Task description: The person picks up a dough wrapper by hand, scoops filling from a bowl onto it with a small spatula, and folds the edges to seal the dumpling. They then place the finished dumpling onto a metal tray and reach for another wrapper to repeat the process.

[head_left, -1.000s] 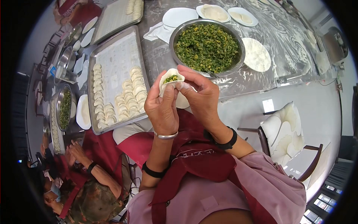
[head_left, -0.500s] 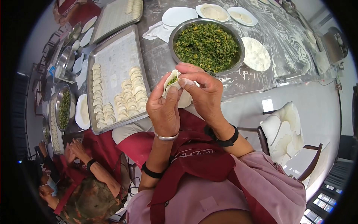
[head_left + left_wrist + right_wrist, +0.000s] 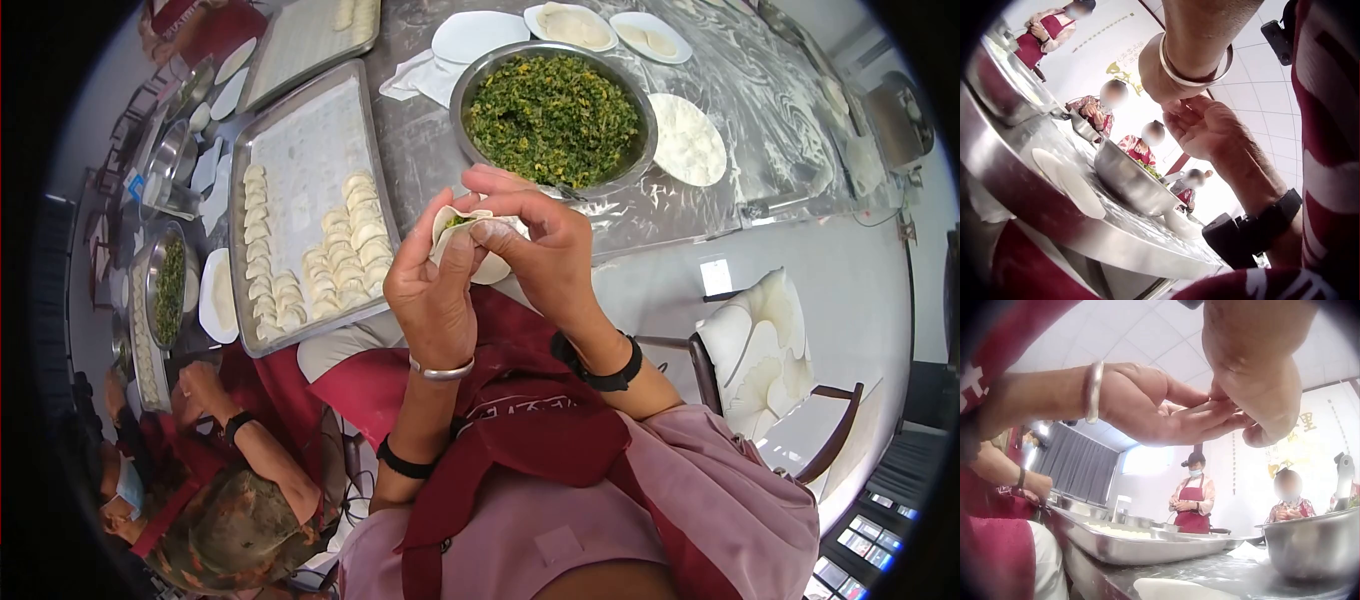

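Note:
Both hands hold a half-closed dumpling (image 3: 441, 240) in front of the chest, above the table's near edge. Green and yellow filling shows through the gap in its pale wrapper. My left hand (image 3: 433, 305) cups it from the left, the thumb against the near side. From the right, my right hand (image 3: 555, 255) pinches the wrapper's rim between thumb and forefinger. The wrist views show the left hand (image 3: 1147, 406) and right hand (image 3: 1210, 128) meeting at the fingertips, with the dumpling hidden there. Partly behind the hands lies a white round piece (image 3: 492, 270).
A steel bowl of chopped green filling (image 3: 640, 150) stands just beyond the hands. To the left is a metal tray (image 3: 305, 130) with rows of dumplings (image 3: 345, 255). A floury white plate (image 3: 690, 140) sits right of the bowl. Another person (image 3: 240, 490) works close on the left.
The wrapper's opening has narrowed and less filling shows. My right thumb and fingers have shifted along its rim, while the left hand turned slightly. The neighbouring person's hands have moved.

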Tool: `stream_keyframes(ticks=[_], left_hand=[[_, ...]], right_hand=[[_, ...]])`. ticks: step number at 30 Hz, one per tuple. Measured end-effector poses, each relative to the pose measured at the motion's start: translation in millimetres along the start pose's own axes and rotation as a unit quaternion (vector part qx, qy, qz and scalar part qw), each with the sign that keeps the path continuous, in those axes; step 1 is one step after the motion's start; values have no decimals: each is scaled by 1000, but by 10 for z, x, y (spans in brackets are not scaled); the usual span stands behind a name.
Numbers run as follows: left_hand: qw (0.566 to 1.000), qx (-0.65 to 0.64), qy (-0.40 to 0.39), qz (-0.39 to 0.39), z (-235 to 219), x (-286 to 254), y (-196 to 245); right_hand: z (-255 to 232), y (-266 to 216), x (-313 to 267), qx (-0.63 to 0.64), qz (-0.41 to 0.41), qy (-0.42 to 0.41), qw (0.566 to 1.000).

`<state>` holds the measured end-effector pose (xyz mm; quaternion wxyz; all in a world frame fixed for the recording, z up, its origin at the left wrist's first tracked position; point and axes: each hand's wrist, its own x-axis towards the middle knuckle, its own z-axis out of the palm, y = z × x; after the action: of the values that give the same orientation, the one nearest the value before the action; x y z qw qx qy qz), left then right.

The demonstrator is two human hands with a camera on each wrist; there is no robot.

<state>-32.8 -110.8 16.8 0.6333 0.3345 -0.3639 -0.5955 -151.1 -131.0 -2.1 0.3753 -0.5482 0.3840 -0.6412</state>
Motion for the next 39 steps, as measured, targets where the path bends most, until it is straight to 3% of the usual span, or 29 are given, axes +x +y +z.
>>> stream_keyframes(ticks=[4, 10, 19, 28, 34, 37, 39], left_hand=[[999, 42, -3, 8, -11, -8, 2], [996, 80, -30, -5, -90, -8, -6], [992, 88, -84, -41, -114, -18, 103], [973, 165, -134, -95, -120, 18, 235], [974, 141, -144, -104, -155, 69, 239], [974, 151, -145, -90, -140, 67, 263], [980, 122, -133, -83, -139, 60, 262]], right_hand=[[10, -43, 2, -37, -66, 13, 997], [-108, -20, 28, -97, -104, -39, 989], [-169, -91, 62, -71, -29, -117, 990], [-166, -45, 31, -112, -114, -114, 980], [-155, -157, 56, -192, -122, -112, 967], [-186, -175, 98, -183, -127, -157, 962], [-184, -157, 103, -154, -108, -143, 972]])
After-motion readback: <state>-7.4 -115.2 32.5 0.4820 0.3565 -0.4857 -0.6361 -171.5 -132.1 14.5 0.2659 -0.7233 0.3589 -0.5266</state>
